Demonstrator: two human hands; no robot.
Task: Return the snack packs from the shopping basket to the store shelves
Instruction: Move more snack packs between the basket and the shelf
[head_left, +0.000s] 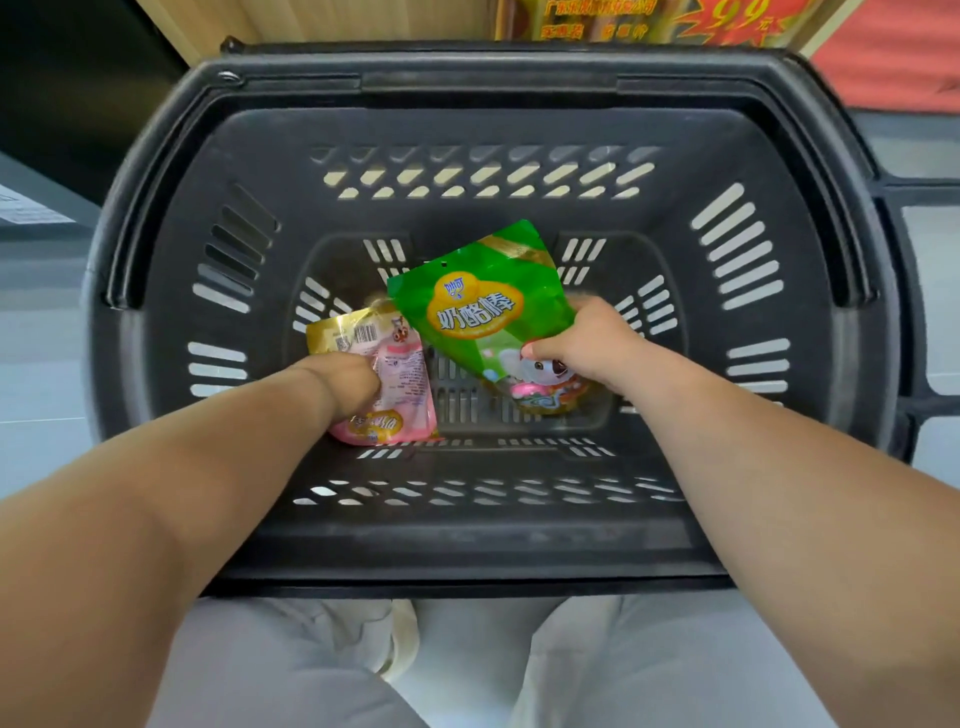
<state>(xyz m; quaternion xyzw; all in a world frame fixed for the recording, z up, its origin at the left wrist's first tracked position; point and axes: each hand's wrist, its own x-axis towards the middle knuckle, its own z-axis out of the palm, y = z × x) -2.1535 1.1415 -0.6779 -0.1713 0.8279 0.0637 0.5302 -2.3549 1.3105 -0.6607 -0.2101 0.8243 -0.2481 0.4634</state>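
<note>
Both hands are reaching down in the basket (156, 249), left hand (347, 383) fingers clamping on pink pack (402, 387), right hand (587, 347) pinching green pack (483, 306) w/ thumb, so nothing's shelved yet, both pks remaining.

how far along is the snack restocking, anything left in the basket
Done: cannot tell; no shelved packs show. In hand: the left hand has its grip on the pink pack, and the right hand on the green pack, both down inside the black basket. Left: lifting both out and shelving them. No other packs show in the basket.
</note>
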